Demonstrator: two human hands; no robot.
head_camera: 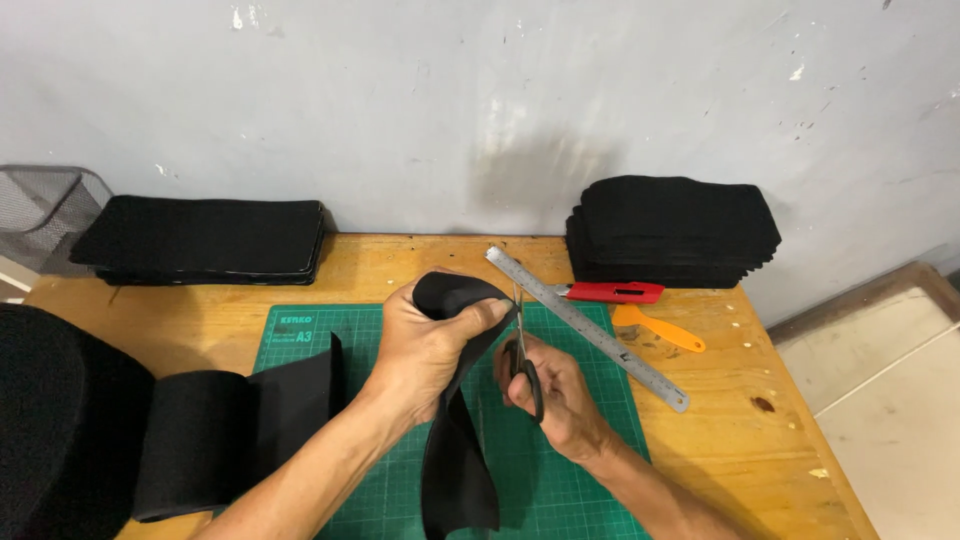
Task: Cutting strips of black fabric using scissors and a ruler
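Over the green cutting mat: both hands at work, mid-table.
Left hand: clenched on a folded black strip, fingers wrapped over its top bend; the strip's tail hangs down across the mat toward the viewer.
Right hand: fingers through the dark loops of the scissors, closed around the handles; blades point up, meeting the strip's edge beside the left fingers.
Mat's right edge: steel ruler lying diagonally, half on mat, half on wooden table.
Beyond ruler: red utility knife, orange scraper just beside it.
Back wall: 2 stacks of black pieces, flat stack left, taller stack right.
Left foreground: black material roll, its loose end reaching the mat.
Far left: wire mesh basket.
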